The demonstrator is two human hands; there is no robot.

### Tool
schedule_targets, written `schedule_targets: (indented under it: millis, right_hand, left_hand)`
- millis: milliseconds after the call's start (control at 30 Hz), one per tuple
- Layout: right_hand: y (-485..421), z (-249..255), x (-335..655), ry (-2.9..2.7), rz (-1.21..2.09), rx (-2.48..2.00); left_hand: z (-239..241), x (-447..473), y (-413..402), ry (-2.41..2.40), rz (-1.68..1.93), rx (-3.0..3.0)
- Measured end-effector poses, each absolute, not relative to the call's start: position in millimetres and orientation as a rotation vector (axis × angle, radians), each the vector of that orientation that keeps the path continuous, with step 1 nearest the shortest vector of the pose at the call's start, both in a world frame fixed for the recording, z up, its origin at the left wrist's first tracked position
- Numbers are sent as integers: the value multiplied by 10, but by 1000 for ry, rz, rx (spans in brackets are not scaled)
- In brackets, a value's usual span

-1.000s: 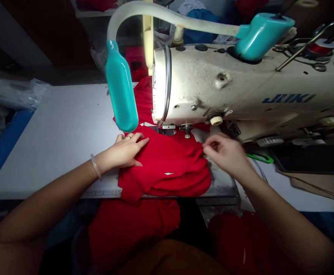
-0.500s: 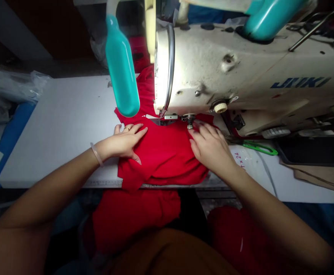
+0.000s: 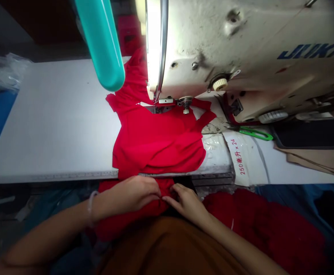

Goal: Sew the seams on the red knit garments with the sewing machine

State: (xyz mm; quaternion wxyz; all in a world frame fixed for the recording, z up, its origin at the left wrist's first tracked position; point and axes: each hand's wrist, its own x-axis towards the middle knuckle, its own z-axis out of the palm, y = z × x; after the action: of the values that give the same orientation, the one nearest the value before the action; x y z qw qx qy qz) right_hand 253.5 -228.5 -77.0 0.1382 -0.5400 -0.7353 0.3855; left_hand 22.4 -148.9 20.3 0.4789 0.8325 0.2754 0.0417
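Both hands are down at my lap, just below the table's front edge, on a piece of red fabric (image 3: 109,225). My left hand (image 3: 141,191) has its fingers closed on this fabric. Close beside it, my right hand (image 3: 186,198) pinches the same fabric between thumb and fingers. Up on the table, another red fabric piece (image 3: 155,133) lies with its upper edge beneath the presser foot (image 3: 158,109) of a sewing machine (image 3: 201,34). Neither hand touches that upper piece. The exact fold or edge between my fingertips is hard to make out.
Green-handled snips (image 3: 255,133) lie right of the fabric, near a black tray (image 3: 312,133) and brown card (image 3: 312,160). A teal lamp or handle (image 3: 104,49) hangs at upper left over the white table (image 3: 52,122). More red cloth (image 3: 264,229) is heaped at lower right.
Both hands have left the fabric on the table and come down to the lap, closing on the red fabric there. The view has tilted lower and closer. The upper fabric stays under the presser foot.
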Motion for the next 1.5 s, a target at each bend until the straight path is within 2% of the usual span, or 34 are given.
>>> schedule_targets:
  millis: [67, 167, 300, 467, 567, 667, 767, 900, 1000, 1133, 1200, 1267, 1400, 1500]
  right_hand:
    - [-2342, -790, 2498, -2100, 1154, -1578]
    - [-2391, -642, 2489, -2126, 1077, -1266]
    - [-2315, -368, 2531, -1988, 950, -1151]
    - [-2076, -171, 2434, -1804, 1245, -1126]
    - [-1979, -83, 2306, -1596, 1569, -1031]
    - [-1906, -19, 2237, -1198, 1900, -1013]
    - [-1835, 10, 2220, -1039, 1943, -1028]
    - [-1763, 112, 2143, -1300, 1668, -986]
    - [-1674, 302, 2032, -1812, 1362, -720]
    - [-1347, 486, 1987, -2325, 515, -476]
    - [-1108, 436, 2053, -2408, 111, -620]
    - [-886, 290, 2157, -2480, -100, -877]
    - [-660, -82, 2347, -2532, -43, -1058]
    - [-660, -225, 2416, -2406, 149, -1002]
  left_hand:
    - [-72, 308, -1669, 703, 121, 2056]
    - [-313, 385, -1757, 655, 143, 2189]
    - [-160, 431, -1701, 780, 126, 2247]
    - [443, 410, -1631, 795, 371, 1946]
    - [708, 287, -1555, 974, 555, 1600]
    - [731, 82, -1460, 1236, 722, 1378]
    - [566, -129, -1423, 1408, 730, 1322]
    - [492, -372, -1427, 1486, 694, 1384]
    - [806, -522, -1279, 1403, 576, 1682]
    - [1269, -455, -725, 1312, 618, 2178]
    - [1213, -271, -363, 1227, 608, 2297]
    - [932, -52, -16, 1108, 562, 2322]
    - [200, 218, 467, 1031, 547, 2334]
    - [-48, 216, 611, 1008, 623, 2284]
